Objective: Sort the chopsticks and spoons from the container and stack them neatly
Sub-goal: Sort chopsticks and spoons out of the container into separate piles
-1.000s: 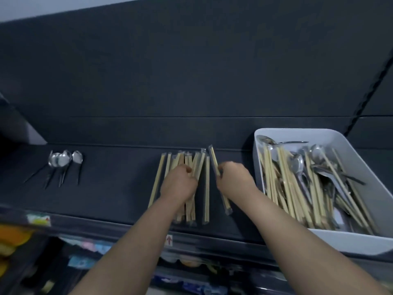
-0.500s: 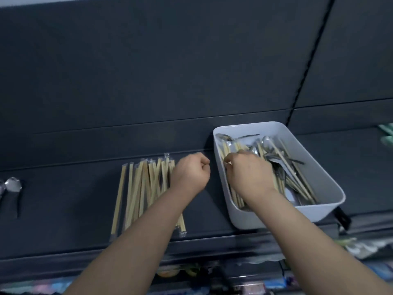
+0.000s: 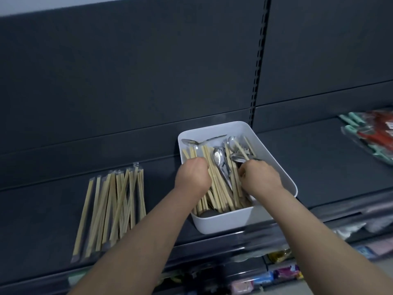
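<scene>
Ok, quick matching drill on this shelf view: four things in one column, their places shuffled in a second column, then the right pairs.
Things
1. pile of wrapped chopsticks
2. white container
3. shiny spoon
4. red and teal packets

Places
A. far right of the shelf
B. inside the container, between the left hand and right hand
C. on the shelf, left of the container
D. on the shelf, under both hands

Pairs: 1-C, 2-D, 3-B, 4-A

White container [image 3: 223, 222] of jumbled chopsticks [image 3: 221, 188] and spoons [image 3: 218, 156]; wrapped chopsticks [image 3: 114, 205] (loosely fanned) alongside
</scene>
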The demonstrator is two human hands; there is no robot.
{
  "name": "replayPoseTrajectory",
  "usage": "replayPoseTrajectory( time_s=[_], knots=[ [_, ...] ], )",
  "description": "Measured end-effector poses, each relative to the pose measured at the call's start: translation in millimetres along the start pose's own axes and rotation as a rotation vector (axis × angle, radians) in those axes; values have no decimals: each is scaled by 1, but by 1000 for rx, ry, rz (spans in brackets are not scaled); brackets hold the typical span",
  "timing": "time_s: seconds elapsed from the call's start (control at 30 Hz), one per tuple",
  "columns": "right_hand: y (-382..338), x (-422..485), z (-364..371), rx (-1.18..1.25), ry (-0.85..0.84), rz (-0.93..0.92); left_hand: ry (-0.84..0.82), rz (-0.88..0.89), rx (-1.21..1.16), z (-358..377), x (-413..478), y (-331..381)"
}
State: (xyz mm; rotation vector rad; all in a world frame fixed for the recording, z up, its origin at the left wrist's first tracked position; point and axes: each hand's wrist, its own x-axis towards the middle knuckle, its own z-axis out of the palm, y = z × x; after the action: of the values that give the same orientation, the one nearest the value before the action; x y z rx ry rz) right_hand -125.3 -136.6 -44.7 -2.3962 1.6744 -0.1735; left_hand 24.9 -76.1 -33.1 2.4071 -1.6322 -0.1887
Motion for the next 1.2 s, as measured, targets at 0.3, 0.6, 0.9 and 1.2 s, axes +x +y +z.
replayPoseTrajectory(
  time_s=[0.3, 0.6, 0.9, 1.2],
  knots=[
    [6, 17, -1, 160, -263, 30, -29, -84, -35, 10, 10, 10],
    [-7, 11, -10, 12, -317, -35, -57, -122, -50, 16, 17, 17],
    [8, 1, -38, 131, -292, -2, -137, -162, -3, 17, 16, 28],
    [21, 6, -37, 705, -291, 96, -83, -328, -436, 10, 22, 31]
  ],
)
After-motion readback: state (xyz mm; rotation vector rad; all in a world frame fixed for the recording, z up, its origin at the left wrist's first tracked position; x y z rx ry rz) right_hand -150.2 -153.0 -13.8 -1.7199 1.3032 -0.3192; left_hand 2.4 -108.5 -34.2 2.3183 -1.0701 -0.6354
